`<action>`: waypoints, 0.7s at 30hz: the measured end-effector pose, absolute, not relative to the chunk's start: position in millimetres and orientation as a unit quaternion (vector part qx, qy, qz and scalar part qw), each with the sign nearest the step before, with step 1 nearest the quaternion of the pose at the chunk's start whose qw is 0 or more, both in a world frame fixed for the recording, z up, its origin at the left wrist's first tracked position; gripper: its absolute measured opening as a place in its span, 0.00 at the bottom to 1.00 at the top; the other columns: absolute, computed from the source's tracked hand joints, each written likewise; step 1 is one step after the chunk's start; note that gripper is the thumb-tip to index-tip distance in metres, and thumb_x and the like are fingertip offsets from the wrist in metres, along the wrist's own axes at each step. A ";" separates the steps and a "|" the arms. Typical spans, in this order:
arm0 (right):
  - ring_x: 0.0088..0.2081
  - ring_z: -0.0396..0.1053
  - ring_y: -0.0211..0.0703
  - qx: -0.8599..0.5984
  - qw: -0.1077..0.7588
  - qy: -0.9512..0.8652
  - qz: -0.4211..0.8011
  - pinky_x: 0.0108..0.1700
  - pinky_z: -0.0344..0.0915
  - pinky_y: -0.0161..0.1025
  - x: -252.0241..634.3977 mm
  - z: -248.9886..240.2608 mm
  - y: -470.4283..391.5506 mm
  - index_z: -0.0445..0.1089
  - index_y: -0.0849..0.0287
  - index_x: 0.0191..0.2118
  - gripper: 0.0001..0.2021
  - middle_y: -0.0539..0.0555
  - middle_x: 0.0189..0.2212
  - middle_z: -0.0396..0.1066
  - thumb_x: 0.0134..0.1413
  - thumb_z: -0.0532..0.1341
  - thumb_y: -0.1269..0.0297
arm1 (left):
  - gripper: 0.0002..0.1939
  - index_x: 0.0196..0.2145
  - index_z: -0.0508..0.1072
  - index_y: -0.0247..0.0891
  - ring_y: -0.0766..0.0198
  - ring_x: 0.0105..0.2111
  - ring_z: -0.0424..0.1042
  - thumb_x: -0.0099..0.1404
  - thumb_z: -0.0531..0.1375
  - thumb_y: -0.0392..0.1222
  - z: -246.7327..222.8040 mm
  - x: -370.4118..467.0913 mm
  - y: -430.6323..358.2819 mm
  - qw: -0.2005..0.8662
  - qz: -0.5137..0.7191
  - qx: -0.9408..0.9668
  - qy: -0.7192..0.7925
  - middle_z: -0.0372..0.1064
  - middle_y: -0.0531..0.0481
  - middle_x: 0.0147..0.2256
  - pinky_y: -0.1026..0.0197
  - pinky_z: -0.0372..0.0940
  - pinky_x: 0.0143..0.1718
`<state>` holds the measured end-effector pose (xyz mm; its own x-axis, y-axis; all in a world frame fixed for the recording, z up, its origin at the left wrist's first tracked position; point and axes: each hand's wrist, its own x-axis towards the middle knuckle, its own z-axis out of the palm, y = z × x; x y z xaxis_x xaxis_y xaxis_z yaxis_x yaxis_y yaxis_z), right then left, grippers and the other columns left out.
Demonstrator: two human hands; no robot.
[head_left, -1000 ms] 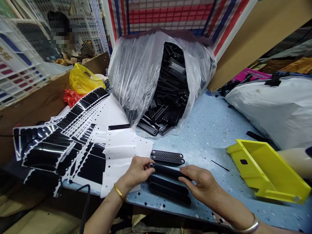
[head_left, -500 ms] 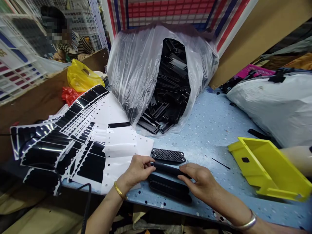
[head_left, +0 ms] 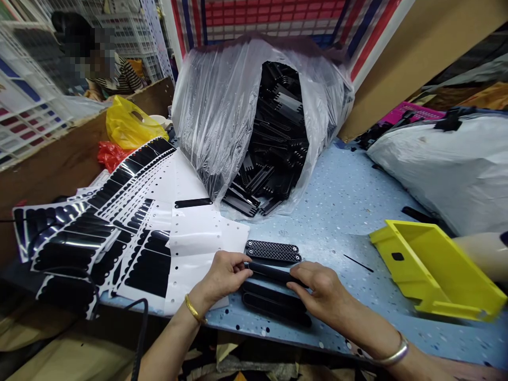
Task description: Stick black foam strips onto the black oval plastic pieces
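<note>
A long black strip is stretched level between my two hands, just above the blue speckled table. My left hand pinches its left end between thumb and fingertips. Around the right end close the thumb and fingers of my right hand, covering that tip. Directly behind the strip lies a pair of black crosshatched pieces with small round metal spots at their ends. In front of it, near the table edge, rest smooth black round-ended pieces, partly shaded by my right hand.
Sheets of black round-ended stickers fan out at left, one loose strip on white backing. Behind stands an open plastic bag full of black slotted parts. A yellow bin sits right. Another person works at far left.
The view has shifted slightly. Both hands keep their grip on the black strip, with almost no movement relative to the pieces on the table.
</note>
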<state>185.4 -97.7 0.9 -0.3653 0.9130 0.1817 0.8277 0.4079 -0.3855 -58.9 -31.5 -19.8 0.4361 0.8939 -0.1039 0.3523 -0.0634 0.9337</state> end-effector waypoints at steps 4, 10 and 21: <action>0.29 0.71 0.46 -0.533 0.162 -0.823 0.113 0.32 0.68 0.40 184.2 2.2 -96.3 0.70 0.57 0.28 0.07 0.55 0.27 0.74 0.54 0.59 0.74 | 0.14 0.38 0.81 0.33 0.65 0.22 0.69 0.56 0.59 0.39 -18.1 -60.0 -31.2 0.516 0.252 0.682 0.452 0.73 0.50 0.23 0.66 0.63 0.24; 0.29 0.71 0.46 -0.539 0.154 -0.821 0.110 0.33 0.66 0.40 180.2 8.6 -96.3 0.70 0.58 0.27 0.08 0.55 0.27 0.73 0.53 0.60 0.76 | 0.14 0.34 0.79 0.32 0.64 0.21 0.71 0.60 0.54 0.40 -13.8 -58.6 -27.4 0.557 0.227 0.656 0.457 0.68 0.51 0.21 0.66 0.62 0.23; 0.28 0.70 0.45 -0.536 0.143 -0.827 0.096 0.32 0.65 0.39 181.5 3.2 -96.4 0.68 0.57 0.26 0.08 0.53 0.26 0.71 0.53 0.59 0.75 | 0.14 0.21 0.72 0.36 0.66 0.17 0.68 0.59 0.56 0.45 -13.6 -46.6 -23.8 0.552 0.229 0.635 0.489 0.63 0.55 0.15 0.67 0.58 0.20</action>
